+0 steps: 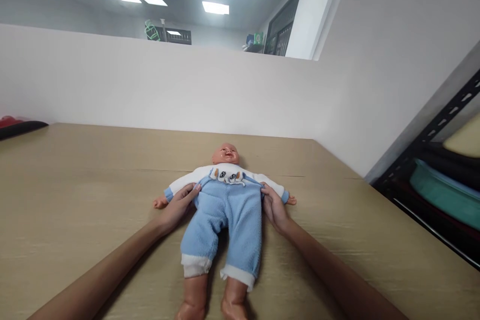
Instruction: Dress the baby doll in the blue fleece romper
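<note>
A baby doll point(226, 154) lies on its back on the wooden table, head away from me and bare feet toward me. It wears a white top point(187, 178) with blue cuffs and an animal face on the chest. Light blue fleece trousers point(225, 205) with white hems cover its legs to below the knees. My left hand point(183, 199) pinches the trousers' waist at the left side, and my right hand point(273, 206) pinches it at the right side. Both waist corners are drawn outward. The fingers under the cloth are partly hidden.
The table point(93, 210) ends at a low white partition point(168, 85). On the right, a black metal shelf point(431, 135) holds a teal basin point(446, 195). A black and red object point(18, 127) sits at the far left edge.
</note>
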### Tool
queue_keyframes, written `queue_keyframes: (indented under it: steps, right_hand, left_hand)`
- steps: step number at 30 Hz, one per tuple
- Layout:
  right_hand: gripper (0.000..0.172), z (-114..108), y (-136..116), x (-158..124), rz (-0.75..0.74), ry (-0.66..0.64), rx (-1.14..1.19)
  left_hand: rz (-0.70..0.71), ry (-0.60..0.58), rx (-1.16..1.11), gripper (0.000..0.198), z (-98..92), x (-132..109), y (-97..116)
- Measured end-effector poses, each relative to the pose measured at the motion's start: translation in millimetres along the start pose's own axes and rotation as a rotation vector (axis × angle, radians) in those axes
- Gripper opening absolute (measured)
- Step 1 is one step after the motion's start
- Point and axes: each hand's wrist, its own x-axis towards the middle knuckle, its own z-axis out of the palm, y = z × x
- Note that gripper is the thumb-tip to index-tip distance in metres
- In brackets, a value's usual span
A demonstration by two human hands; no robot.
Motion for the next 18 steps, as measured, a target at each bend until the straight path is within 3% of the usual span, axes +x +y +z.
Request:
queue_keyframes:
  steps: [6,11,15,18]
  right_hand:
    - [0.032,-11.0,0.9,-3.5,-0.127,0.098,-0.251]
    - [0.027,-10.0,-4.4,-7.2,-0.174,0.106,-0.373]
    - [0.031,-5.5,-27.3,-4.9,-0.249,0.116,-0.476]
    - [0.023,11.4,-59.7,12.3,-0.377,0.059,-0.645]
  left_hand:
    - [0.176,0.175,0.232,0.037,-7.6,4.6,2.3]
    - [0.215,0.164,0.259,0.033,-5.8,3.5,3.7]
    - [0.238,0.13,0.271,0.029,-3.9,-1.1,3.3]
    - [0.275,0.105,0.296,0.027,-2.6,-5.4,2.6]
